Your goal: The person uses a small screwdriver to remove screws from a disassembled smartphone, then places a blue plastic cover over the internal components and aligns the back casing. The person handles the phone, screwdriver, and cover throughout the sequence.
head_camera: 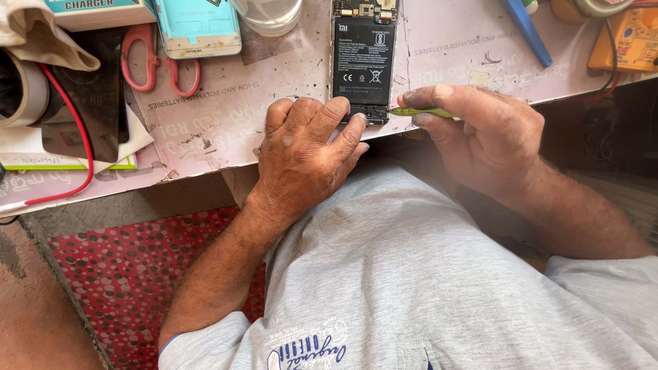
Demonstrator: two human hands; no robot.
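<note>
Currently, the opened phone (364,58) lies back-up at the near edge of the desk (226,116), its black battery and the circuit board at its far end exposed. Left hand (305,147) rests curled over the desk edge, fingertips pressed against the phone's lower end, holding nothing else. Right hand (480,137) pinches a thin green tool (418,112) between thumb and forefinger, tip touching the phone's bottom right corner.

Risks, as judged: the tip sits just beside the battery; a slip could gouge the cell or scratch the board. The phone lies close to the edge, so a hard push could tip it off.

Packaging and labels: white box with a teal band (89,10) at top left; light blue flat case (197,26) beside it, lying over red-handled scissors (154,65). The battery carries a white printed label. The pinkish sheet covering the desk has faint mirrored lettering. An orange meter (627,41) sits at top right.
</note>
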